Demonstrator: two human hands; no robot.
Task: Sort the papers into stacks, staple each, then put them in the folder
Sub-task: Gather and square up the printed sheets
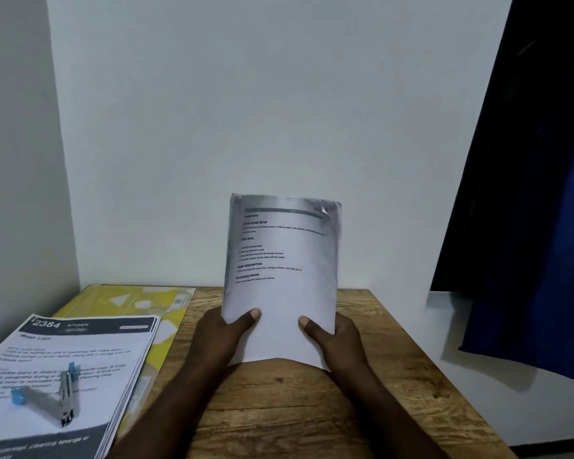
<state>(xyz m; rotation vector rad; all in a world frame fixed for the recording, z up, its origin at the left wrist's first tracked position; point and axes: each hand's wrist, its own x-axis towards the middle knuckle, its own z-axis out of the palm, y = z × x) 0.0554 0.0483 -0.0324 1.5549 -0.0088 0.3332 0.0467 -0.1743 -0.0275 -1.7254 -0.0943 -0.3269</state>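
A stack of printed papers [282, 260] stands upright above the wooden table [279, 409], its bottom edge near the tabletop. My left hand [224, 336] grips its lower left edge, thumb on the front. My right hand [335, 339] grips the lower right edge the same way. A second stack of papers [90, 352] headed "2384 KITCHEN" lies flat at the left. On it rests a silver stapler [65, 395] with blue ends, opened out. A yellow folder [140, 301] lies under that stack, toward the back left.
White walls close the table in at the back and left. A dark blue curtain [537, 193] hangs at the right, beside a white surface [478, 376] next to the table's right edge.
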